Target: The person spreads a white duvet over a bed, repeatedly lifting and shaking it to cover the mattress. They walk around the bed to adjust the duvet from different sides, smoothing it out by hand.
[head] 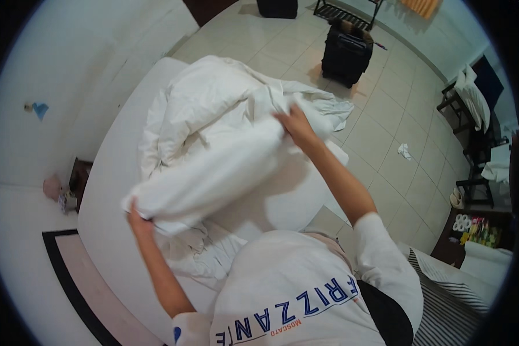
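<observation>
Stretched between my two hands is a white pillow or folded bedding piece (212, 173), slightly blurred, held above the bed. My left hand (142, 222) grips its near left end, and my right hand (295, 125) grips the far right end. Beyond it a rumpled white duvet (207, 95) is heaped on the bed, part of it reaching the right edge. Underneath lies a white fitted sheet (108, 190) over the mattress. Close to my body, a crumpled white cloth (194, 251) rests on the sheet, partly hidden by the held piece.
A black suitcase (347, 56) stands on the tiled floor past the bed. Along the right wall are a chair with a white pillow (473, 99) and a low shelf with toilet rolls (462, 222). A dark-framed headboard (75, 268) borders the left. Crumpled white paper or cloth (404, 151) lies on the floor.
</observation>
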`<state>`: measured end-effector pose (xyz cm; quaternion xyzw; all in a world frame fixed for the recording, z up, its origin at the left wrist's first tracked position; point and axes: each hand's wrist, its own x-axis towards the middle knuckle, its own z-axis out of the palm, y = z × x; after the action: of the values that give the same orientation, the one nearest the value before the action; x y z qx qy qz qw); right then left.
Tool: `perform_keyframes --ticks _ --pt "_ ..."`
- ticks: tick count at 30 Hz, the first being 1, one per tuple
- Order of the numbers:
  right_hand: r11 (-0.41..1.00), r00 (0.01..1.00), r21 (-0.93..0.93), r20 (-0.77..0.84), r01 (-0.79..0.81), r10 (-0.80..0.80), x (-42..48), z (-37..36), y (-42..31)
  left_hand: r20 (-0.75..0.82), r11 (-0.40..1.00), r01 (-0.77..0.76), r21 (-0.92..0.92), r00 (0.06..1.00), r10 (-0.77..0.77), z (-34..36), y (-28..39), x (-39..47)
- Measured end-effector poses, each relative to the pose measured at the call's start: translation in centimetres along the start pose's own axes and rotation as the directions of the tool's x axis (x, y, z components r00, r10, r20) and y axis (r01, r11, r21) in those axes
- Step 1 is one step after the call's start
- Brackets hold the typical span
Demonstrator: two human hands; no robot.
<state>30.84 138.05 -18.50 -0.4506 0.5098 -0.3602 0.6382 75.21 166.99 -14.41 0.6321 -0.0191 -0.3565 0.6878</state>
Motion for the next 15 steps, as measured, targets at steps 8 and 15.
perform_keyframes --ticks 8,15 --pt "0.721 0.559 0.296 0.473 0.627 -0.681 1.6 7.1 -10.9 -0.097 0.730 -0.677 0.093 0.724 0.683 -6.3 12.3 2.0" --pt "0.674 0.852 -0.735 0.299 -0.082 0.430 -1.2 2.8 15.3 -0.083 0.110 0.037 0.993 0.890 0.449 -18.5 -16.6 -4.1"
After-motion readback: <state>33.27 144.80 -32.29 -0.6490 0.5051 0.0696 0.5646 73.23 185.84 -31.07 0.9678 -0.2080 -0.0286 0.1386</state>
